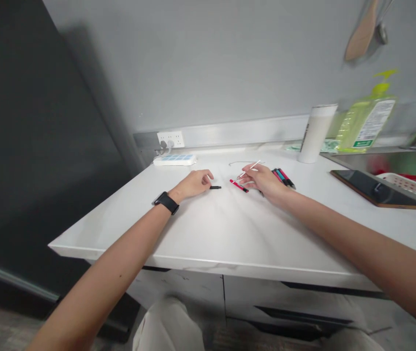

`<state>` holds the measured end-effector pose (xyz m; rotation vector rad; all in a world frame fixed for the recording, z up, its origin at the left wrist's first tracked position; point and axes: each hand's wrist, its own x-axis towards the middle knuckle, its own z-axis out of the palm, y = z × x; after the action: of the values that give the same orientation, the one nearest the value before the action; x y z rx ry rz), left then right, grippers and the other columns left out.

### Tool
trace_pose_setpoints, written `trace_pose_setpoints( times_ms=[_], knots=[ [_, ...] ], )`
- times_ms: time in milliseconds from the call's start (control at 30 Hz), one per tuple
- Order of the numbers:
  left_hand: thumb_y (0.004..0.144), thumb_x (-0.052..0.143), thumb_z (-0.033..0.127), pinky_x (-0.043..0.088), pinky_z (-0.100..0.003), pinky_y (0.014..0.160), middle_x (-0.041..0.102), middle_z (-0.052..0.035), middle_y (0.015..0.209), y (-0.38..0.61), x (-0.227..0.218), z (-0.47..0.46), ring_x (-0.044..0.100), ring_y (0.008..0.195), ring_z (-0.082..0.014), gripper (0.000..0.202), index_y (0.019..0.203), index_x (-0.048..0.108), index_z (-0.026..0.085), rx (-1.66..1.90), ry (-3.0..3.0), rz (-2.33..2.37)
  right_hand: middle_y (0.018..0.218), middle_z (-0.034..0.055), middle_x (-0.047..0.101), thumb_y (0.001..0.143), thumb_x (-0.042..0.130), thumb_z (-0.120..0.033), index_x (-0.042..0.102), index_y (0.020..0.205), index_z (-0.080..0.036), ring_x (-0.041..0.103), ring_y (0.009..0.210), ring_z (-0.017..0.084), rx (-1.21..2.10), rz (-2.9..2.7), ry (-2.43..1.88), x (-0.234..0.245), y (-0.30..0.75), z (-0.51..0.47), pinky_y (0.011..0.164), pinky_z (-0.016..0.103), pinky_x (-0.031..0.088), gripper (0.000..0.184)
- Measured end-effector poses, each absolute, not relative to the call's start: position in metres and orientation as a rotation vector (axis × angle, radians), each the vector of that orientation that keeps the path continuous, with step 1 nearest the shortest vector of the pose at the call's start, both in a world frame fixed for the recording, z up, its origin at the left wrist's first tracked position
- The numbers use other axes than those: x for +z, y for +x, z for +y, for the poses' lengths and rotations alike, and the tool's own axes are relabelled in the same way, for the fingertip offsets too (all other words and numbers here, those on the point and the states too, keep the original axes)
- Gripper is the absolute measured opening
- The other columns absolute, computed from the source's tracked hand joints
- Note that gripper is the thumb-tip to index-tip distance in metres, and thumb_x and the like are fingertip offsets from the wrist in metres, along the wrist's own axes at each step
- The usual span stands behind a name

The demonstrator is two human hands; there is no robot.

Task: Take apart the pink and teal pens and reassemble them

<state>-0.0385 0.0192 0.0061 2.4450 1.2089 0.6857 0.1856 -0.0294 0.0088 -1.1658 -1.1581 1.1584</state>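
My left hand point(194, 185), with a black watch point(166, 202) at the wrist, rests on the counter with its fingers curled. A short black pen part point(216, 187) sticks out from its fingertips; the rest is hidden. My right hand point(264, 181) pinches a slim white stick point(249, 169), which looks like a pen refill, tilted up to the right. Just left of those fingers, a red pen barrel point(240, 186) with a black end lies on the counter. Several red, teal and black pens point(284, 178) lie side by side to the right of that hand.
The white counter point(200, 234) meets a grey wall. At the back left are a power strip point(175, 160) and a socket point(171, 139). Rightward stand a white cylinder point(316, 134) and a green pump bottle point(368, 119); a phone point(376, 188) lies by the sink.
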Motion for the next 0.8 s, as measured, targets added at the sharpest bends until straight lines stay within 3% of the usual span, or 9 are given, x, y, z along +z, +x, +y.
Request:
trace_pose_setpoints(
  times_ms=[100, 200, 333, 467, 800],
  knots=[
    [0.068, 0.057, 0.016, 0.047, -0.027, 0.069, 0.069, -0.0026, 0.078, -0.042, 0.009, 0.019, 0.064, 0.072, -0.0168, 0.024, 0.092, 0.061, 0.018, 0.598, 2.471, 1.179, 0.071, 0.0018, 0.064, 0.089, 0.05, -0.018, 0.05, 0.083, -0.018, 0.061, 0.061, 0.01, 1.092, -1.195, -1.145, 0.004, 0.184, -0.026, 0.058, 0.021, 0.048, 0.006],
    [0.07, 0.057, 0.018, 0.047, -0.027, 0.07, 0.07, -0.002, 0.079, -0.048, 0.011, 0.022, 0.064, 0.074, -0.0171, 0.027, 0.096, 0.06, 0.019, 0.512, 2.475, 1.093, 0.075, 0.0023, 0.064, 0.085, 0.057, -0.033, 0.049, 0.085, -0.019, 0.062, 0.066, 0.012, 1.025, -1.275, -1.117, -0.002, 0.183, -0.023, 0.06, 0.024, 0.049, 0.016],
    [0.07, 0.057, 0.018, 0.044, -0.031, 0.071, 0.069, -0.0022, 0.078, -0.059, 0.014, 0.03, 0.063, 0.073, -0.0204, 0.028, 0.098, 0.06, 0.022, 0.604, 2.603, 1.446, 0.078, 0.0031, 0.064, 0.081, 0.058, -0.045, 0.05, 0.085, -0.021, 0.062, 0.069, 0.014, 0.901, -1.334, -1.139, -0.008, 0.181, -0.022, 0.06, 0.026, 0.049, 0.026],
    [0.068, 0.056, 0.014, 0.041, -0.035, 0.077, 0.069, -0.0039, 0.077, -0.065, 0.02, 0.033, 0.062, 0.074, -0.0239, 0.033, 0.101, 0.059, 0.02, 0.553, 2.668, 1.657, 0.078, 0.0041, 0.065, 0.083, 0.054, -0.048, 0.051, 0.087, -0.021, 0.063, 0.071, 0.015, 0.81, -1.411, -1.18, -0.014, 0.181, -0.021, 0.061, 0.027, 0.049, 0.027],
    [0.07, 0.055, 0.015, 0.038, -0.037, 0.08, 0.068, -0.0047, 0.075, -0.06, 0.015, 0.031, 0.061, 0.073, -0.0254, 0.03, 0.098, 0.061, 0.02, 0.457, 2.653, 1.611, 0.075, 0.0036, 0.065, 0.086, 0.051, -0.046, 0.052, 0.087, -0.021, 0.063, 0.07, 0.016, 0.772, -1.474, -1.244, -0.017, 0.181, -0.019, 0.064, 0.029, 0.049, 0.025]
  ],
)
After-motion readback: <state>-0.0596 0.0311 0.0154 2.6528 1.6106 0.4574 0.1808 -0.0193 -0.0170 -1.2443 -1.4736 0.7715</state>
